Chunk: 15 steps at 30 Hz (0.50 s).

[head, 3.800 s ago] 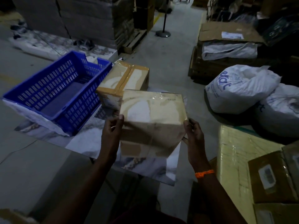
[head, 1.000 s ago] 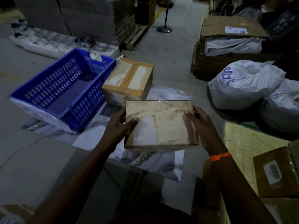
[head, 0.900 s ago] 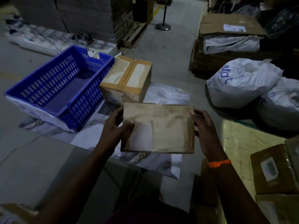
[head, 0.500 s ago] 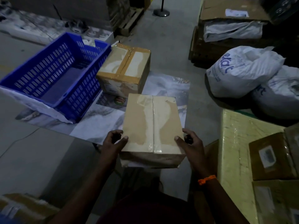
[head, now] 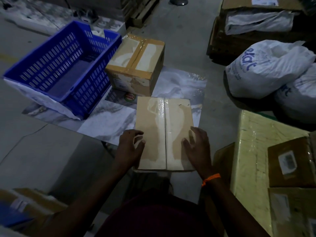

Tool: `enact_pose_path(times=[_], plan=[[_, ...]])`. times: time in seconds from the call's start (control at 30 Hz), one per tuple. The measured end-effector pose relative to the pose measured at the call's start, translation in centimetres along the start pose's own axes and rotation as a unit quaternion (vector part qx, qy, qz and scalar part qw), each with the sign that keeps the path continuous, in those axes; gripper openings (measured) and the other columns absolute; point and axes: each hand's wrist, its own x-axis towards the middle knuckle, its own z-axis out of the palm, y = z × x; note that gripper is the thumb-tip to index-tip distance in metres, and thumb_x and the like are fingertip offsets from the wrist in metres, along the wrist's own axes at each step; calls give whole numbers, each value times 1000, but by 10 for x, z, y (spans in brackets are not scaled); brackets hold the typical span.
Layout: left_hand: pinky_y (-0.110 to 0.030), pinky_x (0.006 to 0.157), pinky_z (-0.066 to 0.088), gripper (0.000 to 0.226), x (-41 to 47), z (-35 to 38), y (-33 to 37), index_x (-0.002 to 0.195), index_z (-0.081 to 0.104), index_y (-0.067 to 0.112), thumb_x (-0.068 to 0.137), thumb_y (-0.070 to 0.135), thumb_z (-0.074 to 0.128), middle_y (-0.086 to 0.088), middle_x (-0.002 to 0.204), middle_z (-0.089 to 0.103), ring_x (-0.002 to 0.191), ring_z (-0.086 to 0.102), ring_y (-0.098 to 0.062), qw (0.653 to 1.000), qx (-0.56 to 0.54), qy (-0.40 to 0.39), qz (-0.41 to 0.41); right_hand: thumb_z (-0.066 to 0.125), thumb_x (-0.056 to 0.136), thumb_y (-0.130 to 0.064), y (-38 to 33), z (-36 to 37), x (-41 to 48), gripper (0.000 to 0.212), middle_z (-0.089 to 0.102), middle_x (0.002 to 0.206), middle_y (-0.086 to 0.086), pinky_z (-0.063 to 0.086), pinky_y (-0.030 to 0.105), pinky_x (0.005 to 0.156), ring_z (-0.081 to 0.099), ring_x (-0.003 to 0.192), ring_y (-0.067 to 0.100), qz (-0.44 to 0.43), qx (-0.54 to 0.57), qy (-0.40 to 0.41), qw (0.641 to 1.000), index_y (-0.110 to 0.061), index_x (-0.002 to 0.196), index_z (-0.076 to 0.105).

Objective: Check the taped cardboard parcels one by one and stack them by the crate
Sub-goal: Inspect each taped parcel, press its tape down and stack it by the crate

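Half a second before, the parcel (head: 164,117) was gripped at its near corners, thumbs on top and fingers under. At this moment both hands had come up onto the top face. The left hand (head: 130,148) lay across the left edge with its fingers loosely on the cardboard. The right hand (head: 199,149) lay flat, fingers spread, beside the right edge. Neither hand was closed round the parcel; both rested on it, open.

The parcel's attitude matched the previous frame: top face level, clear tape (head: 165,134) along the centre seam, running away from the person. About a second before, it had been held with its long side across the view.

It sat close in front of the person, its far end over the marbled sheet (head: 109,120) on the floor. It stood apart from the second parcel (head: 136,59), which stood on the sheet just beside the blue crate (head: 51,64). Those two kept their former places.

The underside and sides of the near parcel were hidden, so it could not be told whether it rested on anything. Nor could it be told whether any left finger hooked below the edge.

An orange wristband (head: 211,178) showed on the right wrist. The white sacks (head: 266,69) to the right and the labelled carton (head: 290,161) on the yellow wrapped block (head: 253,147) were cut off by the frame. The carton's label was too dim to read. The lower left corner was blurred.
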Motion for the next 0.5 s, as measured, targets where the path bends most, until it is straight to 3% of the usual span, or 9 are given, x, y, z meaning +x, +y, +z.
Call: enact_pose_path(times=[0.03,0.07,0.13,0.23,0.37,0.5], plan=[[-5,100,35,35,8,3,4,124,64,10,91,16,73,-10,128,56,115,43,11,999,32,-9,33,72,95,-25,-4,6,7,56,47,151,17,41,45,114,45,139,33,-41,-42,-16,998,-7,145,53],[-13,107,31,42,18,8,6,130,61,11,92,23,72,-12,137,53,128,41,-1,995,71,-27,57,67,98,-32,-9,12,15,59,42,157,17,34,44,119,38,146,33,-78,-83,-32,993,-8,149,49],[-39,117,28,54,41,18,11,140,54,12,94,39,63,-14,152,44,146,32,-27,979,163,-69,99,53,102,-45,-19,26,37,65,32,165,17,26,44,125,26,154,30,-127,-143,-73,979,-8,155,41],[-54,121,22,69,82,35,16,153,39,11,98,52,45,-19,163,28,153,18,-37,946,271,-125,127,25,102,-54,-31,43,77,77,28,166,22,23,53,126,20,157,34,-147,-199,-123,961,-2,156,36],[-52,125,10,75,108,53,10,162,18,14,103,59,28,-15,169,7,156,5,-32,935,309,-148,96,15,100,-58,-32,49,104,83,19,170,16,4,44,128,11,159,27,-121,-204,-142,961,-4,161,25],[-41,124,-5,69,99,59,0,163,8,20,106,57,22,-7,170,-3,157,-6,-23,938,308,-114,113,12,100,-58,-27,48,100,81,12,172,12,1,43,130,3,160,22,-132,-206,-140,959,-7,163,19]])
